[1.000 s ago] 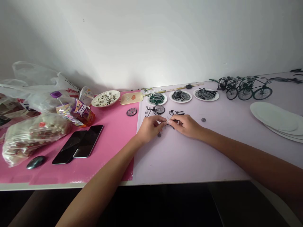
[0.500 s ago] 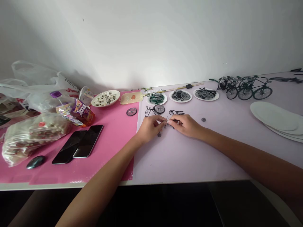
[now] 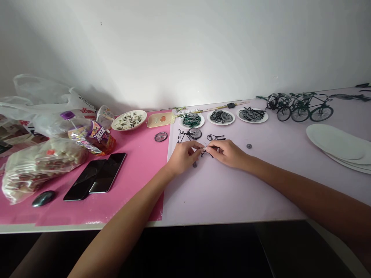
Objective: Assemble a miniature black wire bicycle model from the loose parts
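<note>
My left hand [image 3: 185, 155] and my right hand [image 3: 227, 153] meet fingertip to fingertip over the pale sheet. Both are closed in a pinch on a small, thin dark part [image 3: 208, 154], whose curved end shows below the fingers. The fingertips hide the rest of it. Just behind my left hand is a partly built miniature bicycle [image 3: 189, 134] with one wheel showing. Thin black bicycle parts [image 3: 216, 137] lie behind my right hand. A small grey piece [image 3: 194, 164] is under my left hand, and a round grey piece [image 3: 249, 146] lies to the right.
Plates of green parts [image 3: 191, 121], black parts [image 3: 222, 117] and grey wheels [image 3: 252, 115] line the back. Several finished model bicycles [image 3: 304, 108] stand back right, near stacked white plates [image 3: 336, 141]. Leftward are a loose wheel [image 3: 160, 136], phones [image 3: 108, 173], a drink pouch [image 3: 92, 135] and bags [image 3: 43, 164].
Hardly anything differs. Both hands keep the same pinch at the same spot, and the things on the table have not moved.
</note>
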Motion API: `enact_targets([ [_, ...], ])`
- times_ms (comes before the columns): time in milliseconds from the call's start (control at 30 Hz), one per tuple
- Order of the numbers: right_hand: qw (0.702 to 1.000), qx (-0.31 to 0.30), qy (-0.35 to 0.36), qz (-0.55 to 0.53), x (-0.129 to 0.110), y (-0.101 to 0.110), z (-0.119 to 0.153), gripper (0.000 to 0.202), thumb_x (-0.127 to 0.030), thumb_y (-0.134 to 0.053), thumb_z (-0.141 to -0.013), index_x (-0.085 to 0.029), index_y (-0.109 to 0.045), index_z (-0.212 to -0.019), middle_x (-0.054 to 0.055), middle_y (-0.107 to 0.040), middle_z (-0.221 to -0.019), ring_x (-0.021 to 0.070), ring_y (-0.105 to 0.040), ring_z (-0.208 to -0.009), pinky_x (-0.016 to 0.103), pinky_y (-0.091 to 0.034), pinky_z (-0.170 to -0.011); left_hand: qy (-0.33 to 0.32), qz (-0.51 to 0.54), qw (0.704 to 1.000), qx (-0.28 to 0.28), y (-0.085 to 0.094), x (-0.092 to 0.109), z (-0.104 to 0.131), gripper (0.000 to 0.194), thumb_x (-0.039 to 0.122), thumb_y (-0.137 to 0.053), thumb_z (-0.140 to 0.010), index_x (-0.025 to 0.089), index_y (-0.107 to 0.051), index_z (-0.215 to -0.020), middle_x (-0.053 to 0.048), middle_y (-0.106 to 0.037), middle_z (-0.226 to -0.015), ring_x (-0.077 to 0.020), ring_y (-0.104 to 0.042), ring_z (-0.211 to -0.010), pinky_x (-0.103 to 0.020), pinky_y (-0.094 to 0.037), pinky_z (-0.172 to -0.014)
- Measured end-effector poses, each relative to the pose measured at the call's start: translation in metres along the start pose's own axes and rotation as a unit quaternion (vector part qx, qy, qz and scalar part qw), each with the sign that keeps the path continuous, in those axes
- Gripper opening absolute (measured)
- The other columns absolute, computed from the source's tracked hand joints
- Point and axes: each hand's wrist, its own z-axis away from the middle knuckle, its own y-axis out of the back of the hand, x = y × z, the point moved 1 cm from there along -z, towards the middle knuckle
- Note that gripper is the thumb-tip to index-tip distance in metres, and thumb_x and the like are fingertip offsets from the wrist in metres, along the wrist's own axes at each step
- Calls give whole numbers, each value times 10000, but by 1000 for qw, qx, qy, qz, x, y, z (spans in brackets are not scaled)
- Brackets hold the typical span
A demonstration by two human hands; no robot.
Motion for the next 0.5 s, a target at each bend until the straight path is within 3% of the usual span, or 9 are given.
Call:
enact_targets([
  [500, 1000, -1, -5, 3, -1, 0, 0, 307, -431, -568, -1037, -207, -671, -854, -14, -607, -681, 138, -489, -584, 291, -393, -603, 1, -1, 1000, -3, -1, -2, 0, 187, 297, -676, -996, 151, -768, -1066, -35, -772, -823, -105, -681, -533, -214, -527, -565],
])
